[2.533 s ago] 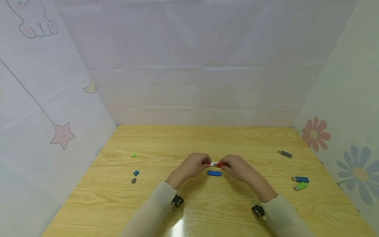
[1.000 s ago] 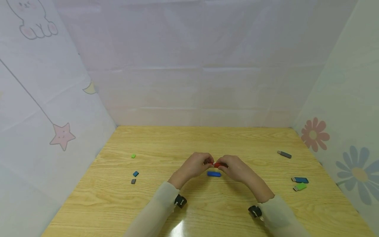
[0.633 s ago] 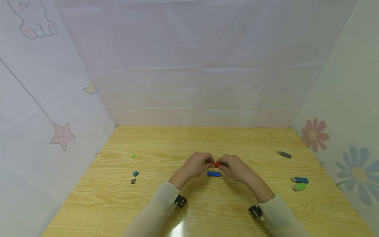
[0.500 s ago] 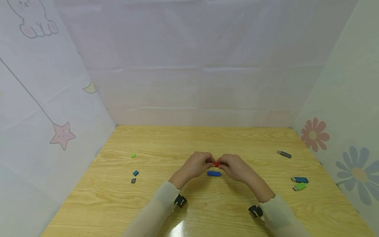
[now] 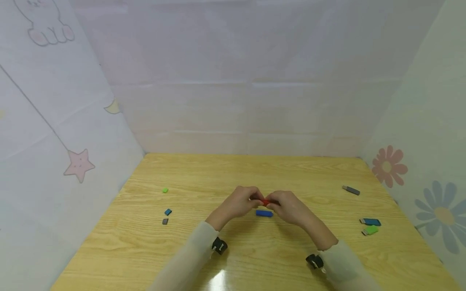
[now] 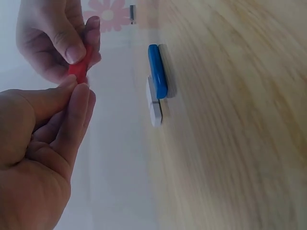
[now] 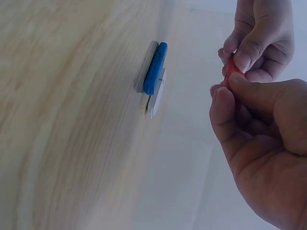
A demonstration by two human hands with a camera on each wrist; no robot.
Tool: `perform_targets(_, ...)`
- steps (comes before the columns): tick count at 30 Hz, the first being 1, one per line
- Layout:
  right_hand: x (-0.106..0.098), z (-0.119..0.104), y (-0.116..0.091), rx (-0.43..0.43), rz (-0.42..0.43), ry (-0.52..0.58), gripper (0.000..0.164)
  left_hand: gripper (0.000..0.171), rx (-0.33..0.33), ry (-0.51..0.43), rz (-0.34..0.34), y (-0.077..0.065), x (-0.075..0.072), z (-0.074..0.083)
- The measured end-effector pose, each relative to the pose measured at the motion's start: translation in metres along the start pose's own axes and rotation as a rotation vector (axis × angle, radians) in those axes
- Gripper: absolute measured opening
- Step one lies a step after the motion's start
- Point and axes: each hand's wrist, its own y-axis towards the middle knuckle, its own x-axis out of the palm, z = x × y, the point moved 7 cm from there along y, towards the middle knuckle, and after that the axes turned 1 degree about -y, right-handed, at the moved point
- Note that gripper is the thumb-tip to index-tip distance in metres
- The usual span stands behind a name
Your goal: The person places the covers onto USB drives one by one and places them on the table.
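Observation:
In the head view, my left hand (image 5: 238,201) and right hand (image 5: 290,206) meet over the middle of the table, pinching a red USB stick (image 5: 266,202) from its two ends. The left wrist view shows the left thumb and fingers gripping the near end, the cap end, of the red stick (image 6: 78,71); the right hand (image 6: 53,40) grips the far end. Fingers cover much of the stick, and its metal connector does not show. Just in front of the hands lies a blue USB stick (image 5: 263,213). A flat white piece (image 6: 155,108) sits beside it.
On the left lie a small green cap (image 5: 165,190), a blue cap (image 5: 168,211) and a grey cap (image 5: 165,221). Uncapped sticks lie on the right: grey (image 5: 351,190), blue (image 5: 370,222) and green (image 5: 370,230). Printed cloth walls (image 5: 233,113) border the wooden table (image 5: 269,258).
The hands have drawn together. The white and metal part seen earlier between the two red pieces is now hidden, and the red pieces meet. The loose sticks and caps lie as before.

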Motion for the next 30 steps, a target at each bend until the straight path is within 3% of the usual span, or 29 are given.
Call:
perform_targets(6, 0.000, -0.004, -0.001, 0.031, -0.026, -0.042, 0.022, 0.008, -0.095, -0.146, -0.027, -0.003, 0.000, -0.012)
perform_targets(10, 0.000, -0.007, -0.003, -0.005, -0.003, -0.069, 0.022, 0.011, -0.161, -0.282, -0.056, -0.005, 0.002, -0.017)
perform_targets(12, 0.000, -0.008, -0.005, -0.023, 0.008, -0.067, 0.019, 0.011, -0.186, -0.289, -0.072, -0.006, 0.004, -0.019)
perform_targets(16, 0.004, -0.009, -0.007, -0.027, -0.003, -0.079, 0.015, 0.013, -0.161, -0.159, -0.116, -0.007, 0.010, -0.018)
perform_targets(23, 0.016, -0.007, -0.013, -0.009, -0.093, -0.116, 0.009, 0.010, -0.029, 0.122, -0.178, -0.013, 0.024, -0.008)
perform_targets(27, 0.026, -0.006, -0.015, -0.030, -0.163, -0.128, 0.013, 0.009, -0.004, 0.228, -0.212, -0.018, 0.030, -0.004)
perform_targets(30, 0.031, -0.004, -0.017, 0.000, -0.208, -0.104, 0.014, 0.008, 0.000, 0.293, -0.230, -0.020, 0.033, -0.002)
